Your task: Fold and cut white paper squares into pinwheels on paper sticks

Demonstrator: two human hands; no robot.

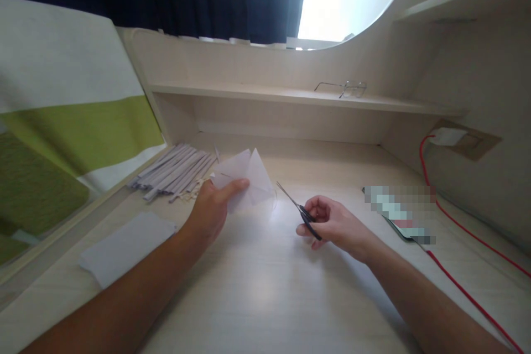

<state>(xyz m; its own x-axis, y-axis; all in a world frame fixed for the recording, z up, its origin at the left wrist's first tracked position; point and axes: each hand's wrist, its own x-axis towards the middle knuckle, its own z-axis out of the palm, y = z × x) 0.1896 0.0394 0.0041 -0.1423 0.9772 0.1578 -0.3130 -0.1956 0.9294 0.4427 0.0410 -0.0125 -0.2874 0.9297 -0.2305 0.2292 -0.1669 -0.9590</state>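
Note:
A piece of folded white paper (255,180) is pinched in my left hand (213,202), thumb on top. Its upper edge shows two pointed corners, and a thin curved strand or edge shows at its right side. My right hand (326,221) grips a pair of scissors (301,210) by the dark handles. The thin metal blades point up and left toward the paper, a small gap away from it, and look closed or nearly so. Both hands are above the pale desk (257,287).
A pile of rolled paper sticks (178,171) lies at the back left, with small pale bits beside it. White sheets (128,246) lie at the left. A phone-like device (398,221) and a red cable (456,287) lie at the right. Glasses (352,88) sit on the shelf (257,94).

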